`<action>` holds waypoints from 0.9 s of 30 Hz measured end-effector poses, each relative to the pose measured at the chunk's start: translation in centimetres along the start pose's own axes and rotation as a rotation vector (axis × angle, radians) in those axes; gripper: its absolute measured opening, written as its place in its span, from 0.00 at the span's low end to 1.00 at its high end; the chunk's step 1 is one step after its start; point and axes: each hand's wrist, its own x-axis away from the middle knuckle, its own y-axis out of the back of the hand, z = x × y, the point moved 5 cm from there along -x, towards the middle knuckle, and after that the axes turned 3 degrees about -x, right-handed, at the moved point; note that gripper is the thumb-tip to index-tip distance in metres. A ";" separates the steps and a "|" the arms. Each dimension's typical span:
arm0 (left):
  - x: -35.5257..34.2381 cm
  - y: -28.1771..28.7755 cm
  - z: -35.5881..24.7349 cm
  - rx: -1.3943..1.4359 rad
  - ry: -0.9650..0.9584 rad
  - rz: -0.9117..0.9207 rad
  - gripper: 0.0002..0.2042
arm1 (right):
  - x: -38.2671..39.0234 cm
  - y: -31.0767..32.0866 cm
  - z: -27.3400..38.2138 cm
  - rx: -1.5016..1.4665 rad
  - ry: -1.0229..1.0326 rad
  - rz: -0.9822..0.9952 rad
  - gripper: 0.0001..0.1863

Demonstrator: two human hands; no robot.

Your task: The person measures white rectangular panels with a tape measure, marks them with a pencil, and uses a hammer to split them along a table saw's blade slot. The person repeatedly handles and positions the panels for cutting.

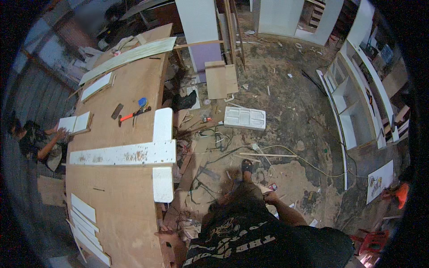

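Observation:
My left hand point(172, 239) is at the near right edge of the wooden worktable point(125, 210), its fingers stretched out over the edge. My right hand point(271, 198) hangs low beside my leg above the floor; its fingers are too dark and small to make out, and a pale piece shows close by. On the table, a long white board point(120, 154) with worn brown spots lies crosswise. Two short white pieces with rounded corners, an upper one point(162, 125) and a lower one point(162, 184), flank its right end. Several narrow white strips point(85, 223) lie at the near left.
Across the table a co-worker's hands point(58, 135) touch white panels point(75, 123). An orange-handled hammer point(129, 117), a dark block point(117, 111) and a blue round item point(143, 102) lie nearby. Cables, scraps and a white moulded tray point(244, 118) litter the floor. A white cabinet frame point(351, 109) stands right.

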 end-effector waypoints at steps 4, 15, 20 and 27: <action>3.9 -4.2 0.8 -0.332 -0.039 0.041 0.40 | -4.9 5.3 -2.5 -0.174 -0.123 -0.022 0.18; 18.0 -33.5 -3.7 -1.295 -0.362 0.963 0.27 | -14.8 35.9 -22.2 -0.689 -0.622 -0.415 0.14; 19.7 -44.1 -8.0 -1.427 -0.484 1.171 0.22 | -17.9 42.2 -23.5 -0.764 -0.554 -0.480 0.15; 20.2 -54.6 -8.9 -1.502 -0.545 1.436 0.16 | -20.4 29.3 -21.5 -0.778 -0.504 -0.191 0.15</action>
